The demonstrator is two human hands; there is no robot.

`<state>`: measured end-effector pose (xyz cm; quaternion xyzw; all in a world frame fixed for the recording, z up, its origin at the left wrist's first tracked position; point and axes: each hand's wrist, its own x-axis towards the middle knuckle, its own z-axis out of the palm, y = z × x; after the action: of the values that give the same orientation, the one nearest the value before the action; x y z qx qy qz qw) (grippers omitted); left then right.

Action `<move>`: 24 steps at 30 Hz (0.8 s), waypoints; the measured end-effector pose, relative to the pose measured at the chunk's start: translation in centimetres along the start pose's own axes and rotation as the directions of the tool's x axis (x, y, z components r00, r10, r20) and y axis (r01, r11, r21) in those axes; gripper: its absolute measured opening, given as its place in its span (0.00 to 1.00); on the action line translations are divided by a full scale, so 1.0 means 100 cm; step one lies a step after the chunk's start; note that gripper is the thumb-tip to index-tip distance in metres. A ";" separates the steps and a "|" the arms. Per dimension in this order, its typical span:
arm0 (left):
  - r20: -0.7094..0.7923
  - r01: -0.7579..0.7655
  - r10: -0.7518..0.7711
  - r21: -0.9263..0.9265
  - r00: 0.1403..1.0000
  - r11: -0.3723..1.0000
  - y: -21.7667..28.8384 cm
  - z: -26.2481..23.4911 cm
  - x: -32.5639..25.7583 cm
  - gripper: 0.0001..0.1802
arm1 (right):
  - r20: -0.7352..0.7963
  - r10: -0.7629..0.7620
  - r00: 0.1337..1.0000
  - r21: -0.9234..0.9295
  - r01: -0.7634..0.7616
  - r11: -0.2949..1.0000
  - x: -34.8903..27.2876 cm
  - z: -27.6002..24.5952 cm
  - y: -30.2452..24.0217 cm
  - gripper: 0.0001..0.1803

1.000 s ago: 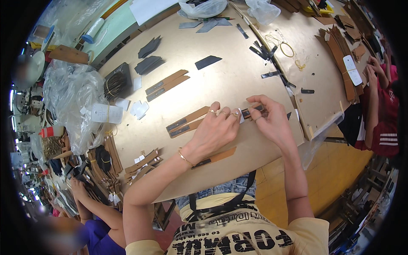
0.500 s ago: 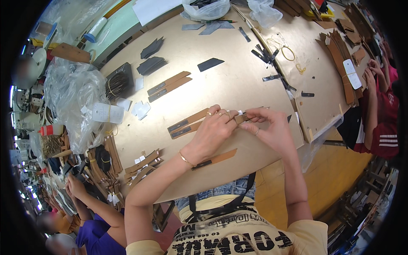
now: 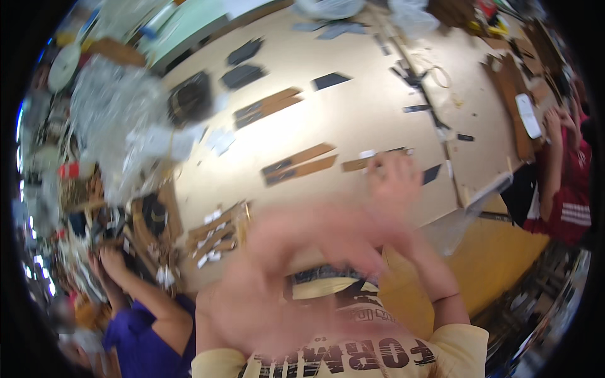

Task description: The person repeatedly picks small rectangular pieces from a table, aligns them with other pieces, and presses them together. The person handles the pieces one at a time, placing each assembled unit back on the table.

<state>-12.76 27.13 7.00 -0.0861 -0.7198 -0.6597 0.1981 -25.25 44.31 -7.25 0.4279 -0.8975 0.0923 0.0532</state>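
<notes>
My left hand (image 3: 309, 233) is raised close over the near edge of the table, so smeared by motion that its fingers cannot be read. Farther out, my right hand (image 3: 396, 179) reaches onto the tabletop, somewhat blurred, with its fingers apart. Its fingertips lie over the right part of a narrow brown leather-like strip (image 3: 355, 165) with a small white tag (image 3: 367, 154) beside it. To the left, two brown strips with dark ends (image 3: 310, 168) lie side by side. A dark slanted piece (image 3: 431, 174) is just right of my right hand.
Two more brown strips (image 3: 271, 103), dark cut pieces (image 3: 244, 77) and a banded dark bundle (image 3: 191, 94) lie farther back. Clear plastic (image 3: 104, 116) heaps at the left. Tagged brown strips (image 3: 217, 233) sit near left. One co-worker's hands (image 3: 554, 120) show at right, another person's arm (image 3: 142, 286) at left.
My left hand has left the strip and swung back toward my body. My right hand has opened over the strip, which now lies flat. The view has shifted slightly.
</notes>
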 end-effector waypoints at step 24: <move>-0.389 -0.569 0.455 -0.263 0.801 0.779 0.068 -0.040 -0.136 0.07 | 0.332 -0.296 0.896 0.803 -0.103 0.587 0.036 -0.011 -0.126 0.13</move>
<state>2.85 25.85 7.97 -0.2137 -0.4925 -0.7070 0.4605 -17.71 34.03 -4.00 0.4636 -0.7207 0.3868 -0.3406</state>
